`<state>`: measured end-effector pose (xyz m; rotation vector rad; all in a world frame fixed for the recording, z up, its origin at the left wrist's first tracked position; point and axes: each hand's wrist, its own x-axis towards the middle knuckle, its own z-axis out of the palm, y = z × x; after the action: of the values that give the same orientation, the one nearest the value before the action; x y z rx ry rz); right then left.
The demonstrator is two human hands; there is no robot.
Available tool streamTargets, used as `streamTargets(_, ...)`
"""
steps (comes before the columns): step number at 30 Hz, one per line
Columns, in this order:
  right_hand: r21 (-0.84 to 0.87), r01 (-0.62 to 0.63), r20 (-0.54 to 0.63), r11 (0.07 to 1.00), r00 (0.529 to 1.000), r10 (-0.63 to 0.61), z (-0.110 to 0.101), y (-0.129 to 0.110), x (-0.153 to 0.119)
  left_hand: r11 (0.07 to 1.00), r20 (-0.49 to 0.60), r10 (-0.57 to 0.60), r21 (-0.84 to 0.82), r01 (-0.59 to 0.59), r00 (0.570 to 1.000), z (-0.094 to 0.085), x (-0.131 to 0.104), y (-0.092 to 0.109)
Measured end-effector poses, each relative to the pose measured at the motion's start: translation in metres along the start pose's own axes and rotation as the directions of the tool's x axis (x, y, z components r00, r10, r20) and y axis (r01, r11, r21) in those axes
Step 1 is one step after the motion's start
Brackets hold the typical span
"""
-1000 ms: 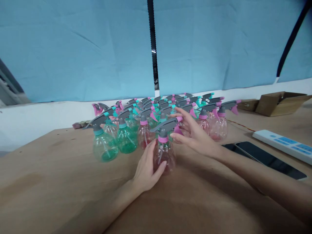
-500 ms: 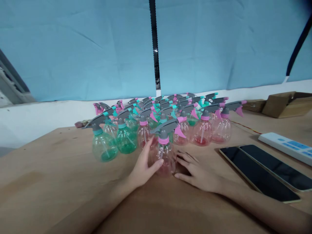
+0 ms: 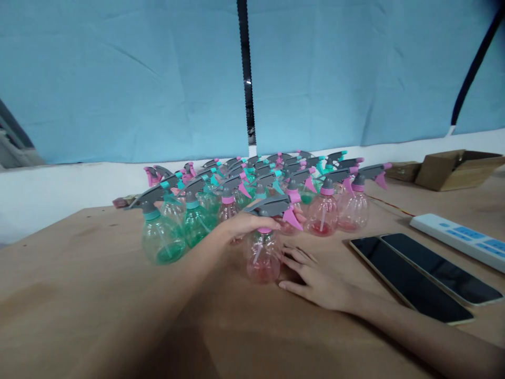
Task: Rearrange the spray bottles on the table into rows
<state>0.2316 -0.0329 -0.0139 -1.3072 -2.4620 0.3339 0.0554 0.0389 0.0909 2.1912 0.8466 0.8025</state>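
Bottle (image 3: pixel 263 266) of rounded, clear pink plastic with a grey-and-pink spray head (image 3: pixel 272 206) stood upright on the brown wooden desk (image 3: pixel 79 273), its neck gripped by the left hand (image 3: pixel 242 223). The right hand (image 3: pixel 317 284) lay loosely spread beside the base. Bracing that base probably best prevented tipping.

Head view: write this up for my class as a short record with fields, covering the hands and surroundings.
Front bottle: pink-tinted clear spray bottle, pink collar and trigger, upright
Left hand: wrapped around its neck
Right hand: low beside it; contact unclear
Behind: spray bottles with pink or teal trim
Right side: two phones, white power strip, open cardboard box
Surface: brown tabletop
Background: blue sheet
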Motion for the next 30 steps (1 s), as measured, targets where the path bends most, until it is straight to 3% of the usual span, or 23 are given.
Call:
streamTargets(2, 0.011, 0.005, -0.006, 1.0, 1.0, -0.005, 0.001, 0.001, 0.0, 0.96, 0.013, -0.079, -0.268, 0.079, 0.997, 0.004, -0.003, 0.004)
streamTargets(4, 0.017, 0.011, -0.007, 1.0, 1.0, -0.011, 0.003, 0.003, 0.0, 0.847, 0.038, -0.108, -0.519, 0.112, 0.993, 0.006, -0.006, 0.007)
streamTargets(8, 0.029, -0.004, -0.006, 1.0, 1.0, 0.005, 0.005, 0.004, -0.001, 0.667, 0.043, -0.139, -0.735, 0.126, 0.989, 0.001, -0.011, 0.005)
streamTargets(16, 0.013, 0.014, -0.03, 1.0, 0.999, -0.013, 0.005, 0.004, -0.001, 0.653, -0.035, -0.22, -0.748, 0.12, 0.975, 0.001, -0.011, -0.001)
streamTargets(22, 0.0, 0.023, -0.02, 1.0, 1.0, -0.023, 0.006, 0.005, -0.001, 0.695, -0.112, -0.255, -0.711, 0.102, 0.96, 0.006, -0.011, 0.001)
streamTargets(24, -0.005, 0.027, -0.017, 1.0, 0.999, -0.027, 0.005, 0.005, -0.001, 0.702, -0.085, -0.261, -0.7, 0.129, 0.962, 0.007, -0.011, 0.002)
streamTargets(30, 0.002, 0.06, -0.041, 0.998, 0.997, -0.059, 0.004, 0.005, -0.001, 0.695, -0.058, -0.128, -0.718, 0.048, 0.99, 0.006, -0.009, 0.006)
